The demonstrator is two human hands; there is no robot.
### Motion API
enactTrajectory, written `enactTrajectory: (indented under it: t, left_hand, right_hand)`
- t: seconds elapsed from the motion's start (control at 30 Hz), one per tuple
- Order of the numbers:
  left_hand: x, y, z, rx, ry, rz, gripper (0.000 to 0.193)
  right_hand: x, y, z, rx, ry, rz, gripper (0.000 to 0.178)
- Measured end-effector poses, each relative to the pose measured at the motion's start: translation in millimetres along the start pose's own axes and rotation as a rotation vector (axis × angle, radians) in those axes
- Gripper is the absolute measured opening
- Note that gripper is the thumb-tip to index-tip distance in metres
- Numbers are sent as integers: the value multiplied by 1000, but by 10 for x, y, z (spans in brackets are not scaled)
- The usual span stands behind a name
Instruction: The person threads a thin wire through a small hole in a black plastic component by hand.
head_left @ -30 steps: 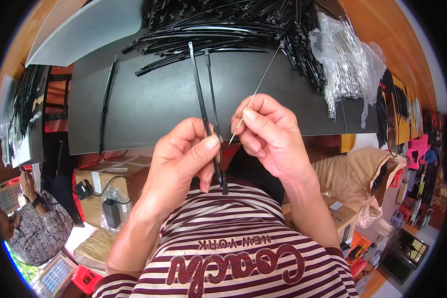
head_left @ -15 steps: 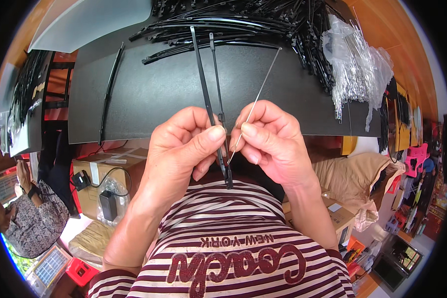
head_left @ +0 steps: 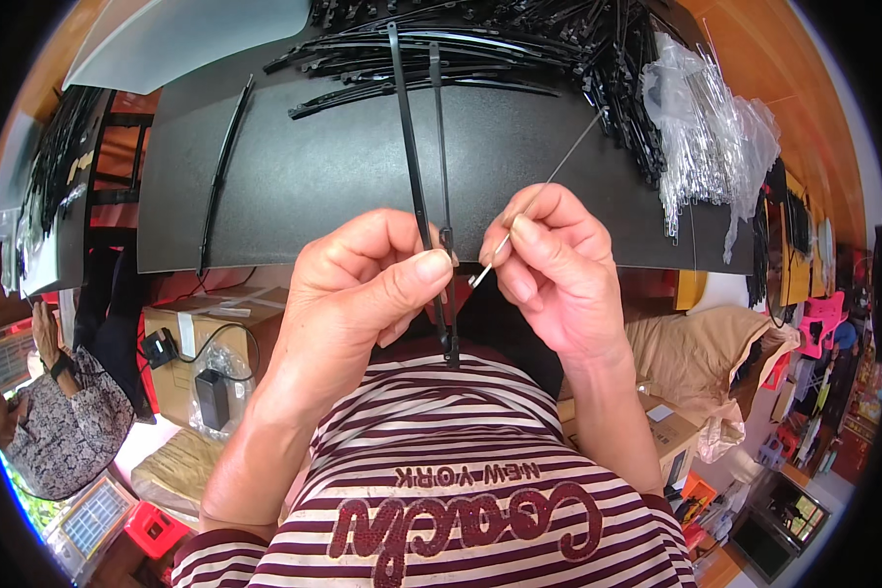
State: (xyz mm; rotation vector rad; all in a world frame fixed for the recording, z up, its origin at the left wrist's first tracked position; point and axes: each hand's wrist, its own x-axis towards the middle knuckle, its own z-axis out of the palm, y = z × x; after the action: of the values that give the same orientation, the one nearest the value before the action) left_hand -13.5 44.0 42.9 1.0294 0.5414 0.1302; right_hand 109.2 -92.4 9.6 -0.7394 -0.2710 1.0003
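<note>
Between thumb and fingers, my left hand [head_left: 372, 279] grips a long black two-armed bar [head_left: 404, 118]. Its two thin arms stand almost upright, a narrow gap apart, and come together at the lower end in front of the striped shirt. My right hand [head_left: 559, 260] pinches a thin metal rod [head_left: 573, 152], slanting up to the right. A small hooked tip shows at the rod's lower end, apart from the bar. Both hands are held in front of the table's near edge.
Many similar black bars [head_left: 431, 69] are heaped along the far side of the dark table [head_left: 314, 186]. At right lies a plastic bag of metal rods [head_left: 701, 157]. One black strip [head_left: 227, 167] lies left. Below stands a cardboard box [head_left: 206, 343]; another person [head_left: 73, 421] sits left.
My right hand has moved slightly up and right, drawing the rod's hooked end away from the bar. The rod leans more to the right now. My left hand keeps its grip.
</note>
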Motion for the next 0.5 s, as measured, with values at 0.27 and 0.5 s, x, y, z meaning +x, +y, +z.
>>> enactTrajectory:
  t: [0.27,0.5]
  left_hand:
    - [0,17,-18,17,-10,17,15]
    - [-12,72,-37,3,-4,62,17]
  right_hand:
    - [-37,83,57,9,-39,34,8]
    - [-43,57,3,-16,-116,114,7]
